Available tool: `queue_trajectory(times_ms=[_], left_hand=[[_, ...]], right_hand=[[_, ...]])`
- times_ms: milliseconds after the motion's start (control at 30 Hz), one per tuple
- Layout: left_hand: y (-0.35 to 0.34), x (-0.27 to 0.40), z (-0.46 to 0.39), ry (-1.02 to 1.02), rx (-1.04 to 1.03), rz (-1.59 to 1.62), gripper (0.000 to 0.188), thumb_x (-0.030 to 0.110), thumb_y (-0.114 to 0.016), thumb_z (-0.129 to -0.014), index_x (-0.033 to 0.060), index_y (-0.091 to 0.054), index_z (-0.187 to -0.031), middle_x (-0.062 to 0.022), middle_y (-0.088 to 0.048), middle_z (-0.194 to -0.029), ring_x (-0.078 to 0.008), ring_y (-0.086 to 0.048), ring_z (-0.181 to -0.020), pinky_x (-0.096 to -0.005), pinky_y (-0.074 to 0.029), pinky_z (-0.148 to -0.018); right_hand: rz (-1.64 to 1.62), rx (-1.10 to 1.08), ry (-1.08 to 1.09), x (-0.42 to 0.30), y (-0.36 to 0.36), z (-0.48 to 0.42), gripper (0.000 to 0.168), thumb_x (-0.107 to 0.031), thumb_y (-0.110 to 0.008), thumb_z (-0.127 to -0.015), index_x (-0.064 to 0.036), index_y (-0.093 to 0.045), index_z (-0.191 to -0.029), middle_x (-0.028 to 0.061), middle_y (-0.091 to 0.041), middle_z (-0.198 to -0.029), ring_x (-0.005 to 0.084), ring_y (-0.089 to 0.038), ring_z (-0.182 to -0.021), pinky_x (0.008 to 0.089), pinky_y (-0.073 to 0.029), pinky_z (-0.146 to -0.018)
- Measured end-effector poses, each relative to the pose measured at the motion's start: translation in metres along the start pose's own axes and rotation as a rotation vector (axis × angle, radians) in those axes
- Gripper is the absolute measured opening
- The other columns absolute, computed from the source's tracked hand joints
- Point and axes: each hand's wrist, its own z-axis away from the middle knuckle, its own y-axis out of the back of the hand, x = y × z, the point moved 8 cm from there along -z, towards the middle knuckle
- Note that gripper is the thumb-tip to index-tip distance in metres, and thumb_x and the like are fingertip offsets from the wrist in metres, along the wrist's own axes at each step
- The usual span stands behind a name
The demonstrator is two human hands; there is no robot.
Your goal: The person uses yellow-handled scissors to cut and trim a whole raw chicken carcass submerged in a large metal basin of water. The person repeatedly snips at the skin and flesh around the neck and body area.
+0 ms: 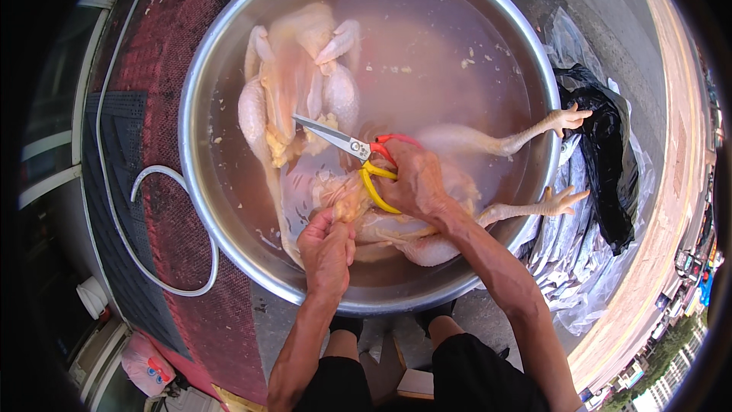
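Observation:
Scissors with one red and one yellow handle [374,163] are in my right hand [416,180], blades pointing to the upper left. My left hand [329,246] pinches a yellowish piece of skin or fat on a plucked poultry carcass [394,229], which lies partly under cloudy pinkish water. Its two feet stick out over the right rim of a large round metal basin [197,183]. A second plucked carcass [297,68] lies in the basin's upper left, its long neck or leg reaching down towards my left hand. The scissor tips are over its lower end; whether they touch is unclear.
Right of the basin, long silvery fish [572,189] lie on clear plastic beside a black plastic bag [612,166]. A pale hose [117,229] curves over red and dark mats [171,68] at left. A pinkish bag [147,363] sits lower left. A wooden stool [414,383] is between my legs.

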Motion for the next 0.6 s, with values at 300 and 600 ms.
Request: queue_trajectory(times_ms=[300, 600], left_hand=[[0.052, -0.002, 0.010, -0.029, 0.032, -0.024, 0.016, 0.003, -0.051, -0.095, 0.0013, -0.060, -0.107, 0.0011, -0.048, -0.061, -0.0048, -0.036, -0.043, -0.0193, -0.026, -0.038], [-0.016, 0.046, -0.006, -0.724, 0.126, -0.913, 0.028, -0.002, -0.057, -0.085, -0.0017, -0.054, -0.113, -0.0128, -0.060, -0.096, -0.0217, -0.061, -0.088, -0.0293, -0.050, -0.075]], right_hand=[[-0.001, -0.030, -0.084, 0.008, 0.011, -0.010, 0.024, -0.018, -0.072, -0.073, -0.004, -0.066, -0.092, 0.0180, -0.065, -0.079, 0.0381, -0.063, -0.074, 0.0431, -0.050, -0.064], [-0.070, -0.027, -0.095, 0.004, 0.008, -0.007, 0.022, -0.016, -0.072, -0.073, -0.006, -0.067, -0.092, 0.0176, -0.065, -0.078, 0.0381, -0.063, -0.074, 0.0427, -0.050, -0.064]])
